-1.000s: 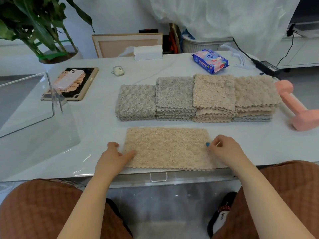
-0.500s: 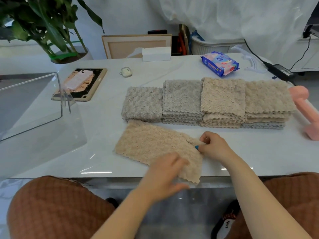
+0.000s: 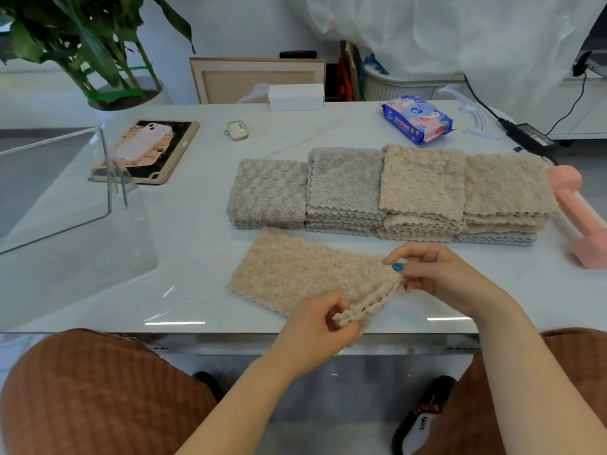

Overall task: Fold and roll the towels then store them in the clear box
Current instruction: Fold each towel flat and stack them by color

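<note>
Head view: both hands pinch beige towel (image 3: 295, 274) end.

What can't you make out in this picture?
Head view, clear plastic box: left part cut off by the frame edge.
Head view, pink dumbbell: part cut off by the right edge.
Head view, blue wipes pack: print too small to read.
Head view, beige fluffy towel: near corner partly hidden by the left hand pinching it.

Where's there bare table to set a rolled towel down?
Free: the strip between the clear box and the loose towel, and the patch behind the towel stacks, between the earbud case and wipes pack. Crowded: the right, where stacks sit by the pink dumbbell.
</note>
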{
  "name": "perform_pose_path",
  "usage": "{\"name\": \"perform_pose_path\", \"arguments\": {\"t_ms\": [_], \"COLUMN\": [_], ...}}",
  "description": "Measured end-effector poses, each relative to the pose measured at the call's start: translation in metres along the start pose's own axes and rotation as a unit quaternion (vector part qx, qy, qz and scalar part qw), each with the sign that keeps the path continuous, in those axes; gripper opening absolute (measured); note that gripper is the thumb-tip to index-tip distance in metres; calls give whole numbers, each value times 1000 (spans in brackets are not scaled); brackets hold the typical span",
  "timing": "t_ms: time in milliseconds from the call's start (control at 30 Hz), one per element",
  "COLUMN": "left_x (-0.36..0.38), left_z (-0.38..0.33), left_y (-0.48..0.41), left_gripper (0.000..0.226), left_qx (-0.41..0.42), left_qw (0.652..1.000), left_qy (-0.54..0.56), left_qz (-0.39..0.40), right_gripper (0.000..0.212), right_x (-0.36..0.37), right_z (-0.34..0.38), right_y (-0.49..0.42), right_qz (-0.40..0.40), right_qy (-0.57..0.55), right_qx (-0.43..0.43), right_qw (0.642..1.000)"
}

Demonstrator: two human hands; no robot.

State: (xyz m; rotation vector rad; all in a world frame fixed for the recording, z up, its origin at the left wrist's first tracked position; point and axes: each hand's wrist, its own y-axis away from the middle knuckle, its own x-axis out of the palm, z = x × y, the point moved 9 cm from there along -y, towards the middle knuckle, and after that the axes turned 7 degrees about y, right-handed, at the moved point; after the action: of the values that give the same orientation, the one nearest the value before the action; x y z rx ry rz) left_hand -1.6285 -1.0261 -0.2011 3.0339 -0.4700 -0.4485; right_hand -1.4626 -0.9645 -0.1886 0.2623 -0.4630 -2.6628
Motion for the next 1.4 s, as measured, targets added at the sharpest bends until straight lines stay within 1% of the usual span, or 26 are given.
{"name": "perform_pose_path", "arguments": {"t_ms": [67, 100, 133, 233, 267, 333, 433, 500, 533, 567, 600, 700, 733, 833, 867, 900, 967, 1000, 1033, 1100, 1133, 1200, 1233, 1300, 1367, 1400], "left_x": [5, 6, 5, -7, -16, -45, -104, -145, -154, -163, -165, -163, -162, -154, -151, -150, -149, -150, -155, -167, -169, -165, -160, -147, -130, -118], "left_z": [-1, -4, -5, -2, 2, 12, 31, 43, 47, 52, 57, 67, 68, 73, 74, 73, 65, 56, 43, 11, -7, -30, -34, -26, 4, 23], "left_y": [4, 7, 9, 17, 20, 23, 27, 27, 25, 25, 23, 19, 19, 16, 15, 14, 8, 5, 2, 1, 2, 3, 3, 5, 6, 8], "left_gripper": [17, 17, 18, 17, 14, 14, 14, 19, 22, 23, 24, 20, 18, 32, 35, 31, 12, 11, 17, 22, 21, 19, 20, 23, 28, 29], "left_qx": [-42, -51, -62, -105, -122, -151, -182, -181, -184, -193, -200, -208, -209, -230, -241, -245, -218, -190, -146, -35, 16, 76, 88, 83, 10, -43], "left_qw": [994, 992, 989, 977, 973, 972, 973, 967, 959, 949, 944, 941, 942, 949, 950, 952, 962, 968, 973, 968, 965, 965, 967, 973, 985, 990], "left_qy": [88, 107, 119, 163, 176, 177, 111, -16, -91, -142, -165, -162, -153, -105, -99, -98, -93, -86, -86, -87, -79, -76, -83, -96, -106, -110], "left_qz": [38, 54, 68, 92, 88, 40, -91, -177, -193, -203, -202, -212, -215, -190, -173, -157, -135, -137, -160, -231, -250, -238, -223, -193, -136, -80], "right_gripper": [31, 34, 31, 12, 6, 4, 13, 12, 14, 18, 19, 6, 5, 24, 28, 28, 13, 9, 13, 23, 27, 30, 29, 25, 28, 32], "right_x": [6, 7, 6, 10, 18, 44, 81, 101, 105, 113, 118, 129, 131, 133, 133, 132, 128, 123, 116, 93, 81, 64, 62, 62, 66, 71], "right_z": [10, 14, 18, 38, 45, 58, 65, 64, 60, 58, 55, 47, 47, 41, 39, 37, 38, 42, 49, 74, 87, 97, 94, 72, 43, 29], "right_y": [8, 11, 11, 1, -6, -26, -66, -94, -103, -113, -121, -131, -132, -130, -127, -124, -117, -112, -106, -88, -76, -53, -44, -36, -31, -29], "right_qz": [65, 84, 83, 48, 49, 58, 63, 58, 52, 53, 54, 56, 53, 66, 77, 89, 105, 102, 82, -6, -53, -97, -97, -87, -56, -31], "right_qy": [17, 57, 112, 268, 293, 317, 333, 335, 339, 345, 349, 373, 386, 376, 382, 398, 413, 396, 368, 290, 242, 172, 164, 192, 272, 304], "right_qx": [-9, -6, -2, -16, -26, -37, -42, -38, -32, -29, -23, -14, -13, 4, 11, 11, 3, -5, -22, -80, -121, -172, -173, -134, -64, -28], "right_qw": [998, 995, 990, 962, 955, 946, 940, 940, 939, 937, 935, 926, 921, 924, 921, 913, 905, 913, 926, 954, 961, 965, 966, 968, 959, 952]}}
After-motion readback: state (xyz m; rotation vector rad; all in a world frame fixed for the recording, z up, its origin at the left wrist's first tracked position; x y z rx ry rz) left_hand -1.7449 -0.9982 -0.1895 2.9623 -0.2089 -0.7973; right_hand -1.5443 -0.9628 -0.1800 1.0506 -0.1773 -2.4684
